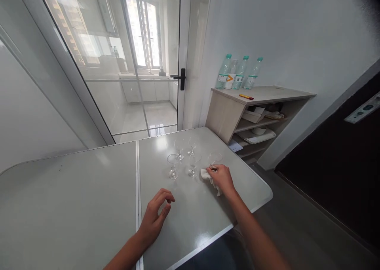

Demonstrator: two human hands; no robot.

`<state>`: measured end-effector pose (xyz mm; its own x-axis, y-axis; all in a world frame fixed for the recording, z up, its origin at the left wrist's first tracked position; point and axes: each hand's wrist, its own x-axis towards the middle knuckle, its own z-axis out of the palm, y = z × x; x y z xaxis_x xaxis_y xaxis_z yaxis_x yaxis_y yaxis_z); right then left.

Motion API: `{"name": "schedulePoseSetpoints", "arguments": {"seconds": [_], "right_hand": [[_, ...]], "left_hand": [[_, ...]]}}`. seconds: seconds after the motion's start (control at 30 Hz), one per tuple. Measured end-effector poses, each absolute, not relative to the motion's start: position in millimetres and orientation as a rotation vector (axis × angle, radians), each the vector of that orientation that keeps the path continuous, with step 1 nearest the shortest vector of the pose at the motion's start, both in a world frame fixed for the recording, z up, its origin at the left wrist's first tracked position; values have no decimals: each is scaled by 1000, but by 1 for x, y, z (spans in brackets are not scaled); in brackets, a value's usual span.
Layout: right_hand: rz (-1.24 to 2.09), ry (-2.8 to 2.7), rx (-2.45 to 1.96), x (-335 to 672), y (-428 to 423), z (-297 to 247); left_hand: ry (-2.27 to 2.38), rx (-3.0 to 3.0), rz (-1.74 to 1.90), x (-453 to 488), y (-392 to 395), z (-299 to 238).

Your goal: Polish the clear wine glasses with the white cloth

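Several clear stemmed glasses stand on a grey table (74,198): one at the front left (172,167), one beside it (193,165), two behind (179,150) (191,146), and one at the right (215,159). My right hand (222,177) rests on the table against the right glass, fingers closed on a white cloth (206,174). My left hand (156,214) hovers over the table nearer to me, fingers loosely curled and apart, holding nothing.
A wooden shelf unit (225,115) stands by the wall past the table, with three water bottles (240,73) and a red-yellow object (246,97) on top and dishes inside. A glass door (130,60) with a black handle (181,78) is behind. A dark door is at right.
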<state>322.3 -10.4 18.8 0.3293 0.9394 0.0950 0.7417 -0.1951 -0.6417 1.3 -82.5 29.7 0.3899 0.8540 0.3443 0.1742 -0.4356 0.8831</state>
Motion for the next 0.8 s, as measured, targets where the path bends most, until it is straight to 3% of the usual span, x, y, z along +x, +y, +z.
{"name": "schedulePoseSetpoints", "arguments": {"seconds": [0.47,0.7,0.8], "right_hand": [[392,-1496,-2100,334,29,9],[337,-1474,-2381,340,-8,14],[287,-1676,-2305,328,-34,9]], "left_hand": [[903,1769,1025,1,-77,22],[928,1785,1033,-3,-72,14],[941,1912,859,-5,-68,7]]}}
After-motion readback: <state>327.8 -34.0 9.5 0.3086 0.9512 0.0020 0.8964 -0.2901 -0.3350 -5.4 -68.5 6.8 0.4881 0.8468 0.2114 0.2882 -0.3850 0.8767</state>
